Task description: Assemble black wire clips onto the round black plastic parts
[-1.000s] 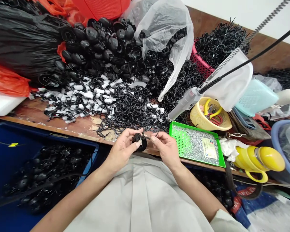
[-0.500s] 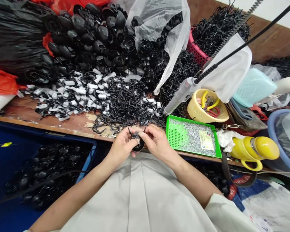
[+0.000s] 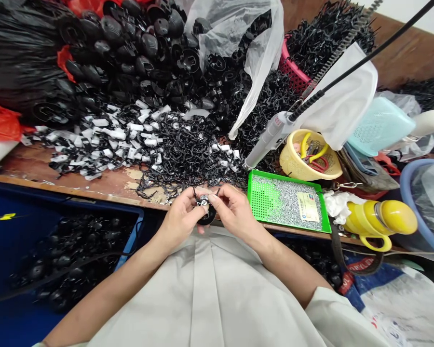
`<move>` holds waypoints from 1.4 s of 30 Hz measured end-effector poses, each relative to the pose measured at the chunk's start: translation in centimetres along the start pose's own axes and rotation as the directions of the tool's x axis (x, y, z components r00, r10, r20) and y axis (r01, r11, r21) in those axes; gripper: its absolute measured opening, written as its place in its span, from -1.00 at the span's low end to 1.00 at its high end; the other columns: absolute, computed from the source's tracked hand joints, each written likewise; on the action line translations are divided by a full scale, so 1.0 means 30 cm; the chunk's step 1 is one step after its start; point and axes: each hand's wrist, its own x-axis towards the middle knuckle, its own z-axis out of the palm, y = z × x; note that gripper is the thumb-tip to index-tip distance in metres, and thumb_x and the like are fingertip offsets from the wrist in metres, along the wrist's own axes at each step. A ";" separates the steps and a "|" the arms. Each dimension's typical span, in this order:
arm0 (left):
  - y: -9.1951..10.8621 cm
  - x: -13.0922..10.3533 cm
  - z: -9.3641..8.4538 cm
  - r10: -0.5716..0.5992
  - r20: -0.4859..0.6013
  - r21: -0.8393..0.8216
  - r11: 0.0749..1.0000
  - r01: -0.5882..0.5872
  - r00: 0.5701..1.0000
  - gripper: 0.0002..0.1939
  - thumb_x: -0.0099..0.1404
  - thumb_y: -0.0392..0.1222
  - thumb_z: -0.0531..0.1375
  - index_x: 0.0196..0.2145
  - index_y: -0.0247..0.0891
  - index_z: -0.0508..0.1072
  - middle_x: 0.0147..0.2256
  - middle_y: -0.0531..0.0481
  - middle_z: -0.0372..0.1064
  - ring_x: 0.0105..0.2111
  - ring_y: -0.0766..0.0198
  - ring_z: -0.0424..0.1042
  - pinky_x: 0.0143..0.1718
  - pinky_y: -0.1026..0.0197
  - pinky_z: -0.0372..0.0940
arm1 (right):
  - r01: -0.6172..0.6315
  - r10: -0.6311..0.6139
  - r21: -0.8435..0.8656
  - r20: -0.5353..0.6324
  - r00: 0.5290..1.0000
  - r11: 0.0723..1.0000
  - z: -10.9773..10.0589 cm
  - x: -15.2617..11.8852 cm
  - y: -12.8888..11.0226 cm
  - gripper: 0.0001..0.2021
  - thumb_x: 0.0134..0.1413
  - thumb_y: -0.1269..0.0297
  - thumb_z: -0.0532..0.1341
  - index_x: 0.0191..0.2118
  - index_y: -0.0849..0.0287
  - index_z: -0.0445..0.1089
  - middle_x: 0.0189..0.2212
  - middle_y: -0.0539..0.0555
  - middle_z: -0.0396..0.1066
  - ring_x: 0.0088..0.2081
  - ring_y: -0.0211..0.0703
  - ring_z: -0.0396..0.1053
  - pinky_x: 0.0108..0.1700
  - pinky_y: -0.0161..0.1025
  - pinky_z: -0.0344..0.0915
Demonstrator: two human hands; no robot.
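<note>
Close to my body, at the bench's front edge, both hands grip one round black plastic part (image 3: 207, 218). My left hand (image 3: 183, 214) pinches its left side, thumb over the top. The thumb and fingers of my right hand (image 3: 233, 209) close on its right side, where dark bent ends, like those of a black strip, stick out near the fingertips. A small pale, shiny bit shows between the two thumbs; what it is I cannot make out. Just beyond my hands lies a heap of thin black bent strips (image 3: 184, 149), with small white-and-black pieces (image 3: 117, 134) left of it.
Right of my hands lies a green tray (image 3: 253, 219) of tiny metal pieces with a card on top. A grey electric screwdriver (image 3: 267, 140) hangs above it. Beyond are a yellow basket (image 3: 292, 161) with pliers and a yellow flask (image 3: 398, 219). A blue bin (image 3: 7, 260) stands lower left.
The whole view has shifted slightly. Both hands keep their grip on the round part; a pale, shiny bit between the thumbs shows more plainly now.
</note>
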 end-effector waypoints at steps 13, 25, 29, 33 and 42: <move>-0.004 -0.031 0.000 -0.025 -0.062 0.014 1.000 0.026 0.998 -0.80 0.23 -0.06 0.14 -0.25 -0.20 0.40 -0.41 0.01 0.29 -0.44 0.25 0.32 -0.67 0.30 0.32 | 0.011 -0.008 -0.076 0.036 0.999 0.997 0.008 -0.029 -0.015 -0.72 0.23 0.23 0.14 -0.49 0.13 0.11 -0.52 -0.09 0.13 -0.44 -0.30 0.12 -0.37 -0.31 0.05; -0.025 0.015 -0.060 -0.077 -0.219 0.010 0.997 0.081 0.973 -0.67 0.15 -0.07 0.17 -0.13 -0.22 0.39 -0.22 -0.07 0.42 -0.40 0.20 0.41 -0.68 0.26 0.34 | -0.007 0.045 -0.355 0.098 0.994 0.935 -0.154 0.011 0.068 -0.83 0.25 0.21 0.16 -0.26 0.11 0.48 -0.33 0.05 0.46 -0.27 -0.19 0.39 -0.17 -0.26 0.25; -0.030 0.032 -0.050 -0.040 -0.237 -0.003 0.999 0.040 0.971 -0.67 0.18 0.01 0.18 -0.17 -0.23 0.36 -0.29 -0.04 0.39 -0.47 0.26 0.37 -0.70 0.27 0.32 | -0.006 0.069 -0.604 0.081 0.994 0.797 -0.171 0.099 0.057 -0.77 0.31 0.28 0.04 -0.12 0.14 0.43 -0.22 0.15 0.48 -0.17 -0.08 0.43 -0.10 -0.18 0.29; -0.041 0.035 0.000 0.004 -0.214 0.045 0.999 0.006 0.977 -0.69 0.22 0.04 0.18 -0.19 -0.20 0.36 -0.32 0.00 0.36 -0.47 0.29 0.36 -0.71 0.35 0.27 | 0.014 0.142 -0.787 0.129 0.981 0.617 -0.071 0.256 0.033 -0.64 0.29 0.47 -0.08 0.14 0.19 0.21 -0.05 0.29 0.38 -0.17 0.00 0.48 -0.17 -0.12 0.37; -0.069 -0.005 -0.083 0.016 -0.300 0.126 0.992 0.023 0.954 -0.68 0.22 0.05 0.18 -0.18 -0.21 0.38 -0.31 0.00 0.39 -0.45 0.30 0.36 -0.70 0.38 0.27 | 0.006 0.151 -0.862 0.095 0.984 0.507 -0.030 0.309 -0.030 -0.72 0.23 0.54 -0.07 -0.03 0.25 0.26 -0.11 0.31 0.35 -0.23 0.06 0.47 -0.26 -0.08 0.38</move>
